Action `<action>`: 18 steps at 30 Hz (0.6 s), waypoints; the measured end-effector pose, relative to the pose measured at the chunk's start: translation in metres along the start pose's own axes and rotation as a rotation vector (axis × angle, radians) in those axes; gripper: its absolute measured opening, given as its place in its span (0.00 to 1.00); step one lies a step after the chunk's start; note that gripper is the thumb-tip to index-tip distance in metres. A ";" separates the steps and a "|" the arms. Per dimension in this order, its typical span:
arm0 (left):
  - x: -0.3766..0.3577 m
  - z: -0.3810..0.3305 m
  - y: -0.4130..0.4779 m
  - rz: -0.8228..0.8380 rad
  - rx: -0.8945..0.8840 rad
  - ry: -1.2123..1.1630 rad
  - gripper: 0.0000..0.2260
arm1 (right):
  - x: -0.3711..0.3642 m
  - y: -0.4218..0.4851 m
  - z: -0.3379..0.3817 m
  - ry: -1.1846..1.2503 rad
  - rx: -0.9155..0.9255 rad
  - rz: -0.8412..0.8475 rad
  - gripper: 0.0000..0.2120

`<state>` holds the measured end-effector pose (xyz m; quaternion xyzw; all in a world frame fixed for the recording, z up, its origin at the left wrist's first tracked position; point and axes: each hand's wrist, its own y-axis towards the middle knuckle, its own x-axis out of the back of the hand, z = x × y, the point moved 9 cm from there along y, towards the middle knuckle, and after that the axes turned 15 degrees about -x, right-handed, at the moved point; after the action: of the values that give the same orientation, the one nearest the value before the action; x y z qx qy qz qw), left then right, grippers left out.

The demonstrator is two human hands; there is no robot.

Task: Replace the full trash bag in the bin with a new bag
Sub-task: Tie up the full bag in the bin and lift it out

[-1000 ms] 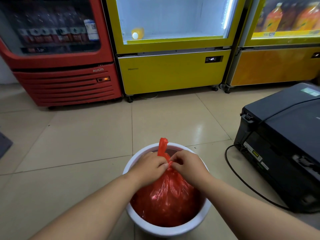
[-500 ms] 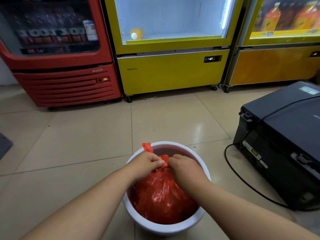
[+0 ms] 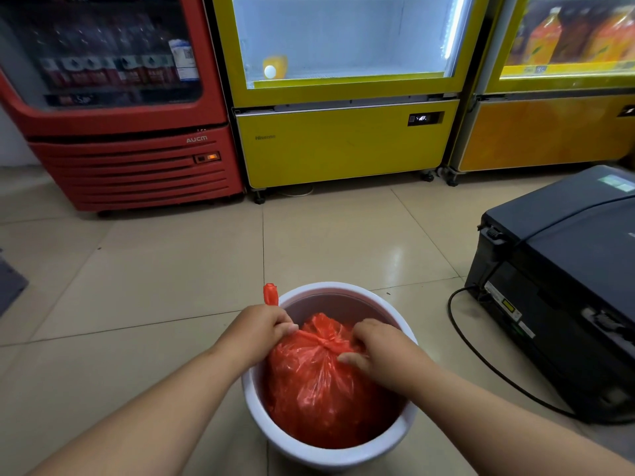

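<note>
A full red trash bag [image 3: 319, 389] sits inside a round white bin [image 3: 330, 456] on the tiled floor. Its top is twisted into a knot near the middle. My left hand [image 3: 257, 329] is closed on one red handle strip, pulling it left over the rim; the strip's end [image 3: 270, 293] sticks up above my fist. My right hand [image 3: 378, 348] grips the other strip at the right of the knot, its fingers pressed on the bag. Both forearms reach in from the bottom of the head view.
A red drinks cooler [image 3: 120, 132], a yellow cooler [image 3: 343, 142] and an orange one [image 3: 549, 132] line the far side. A dark printer [image 3: 563, 280] sits on the floor at the right, its black cable [image 3: 457, 324] curving near the bin.
My hands have moved apart, left going left and right going right, drawing the bag's strips tight into a knot. The raised strip has dropped from the centre to the left rim.
</note>
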<state>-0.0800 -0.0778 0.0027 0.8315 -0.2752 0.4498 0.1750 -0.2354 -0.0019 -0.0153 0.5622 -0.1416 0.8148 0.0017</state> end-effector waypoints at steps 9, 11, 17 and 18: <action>0.001 -0.019 0.009 0.003 -0.089 -0.077 0.05 | -0.018 0.016 0.036 -0.108 0.014 0.082 0.21; -0.001 -0.021 0.010 0.023 -0.100 -0.096 0.04 | -0.015 0.016 0.041 -0.114 0.008 0.046 0.13; 0.032 0.021 -0.008 -0.285 0.146 -0.231 0.22 | -0.007 0.019 0.041 -0.159 0.015 0.063 0.10; 0.033 0.035 -0.017 -0.304 0.268 -0.230 0.27 | -0.007 0.019 0.040 -0.165 0.012 0.073 0.10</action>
<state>-0.0326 -0.0935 0.0107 0.9250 -0.1027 0.3528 0.0964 -0.1995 -0.0287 -0.0127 0.6221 -0.1566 0.7659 -0.0430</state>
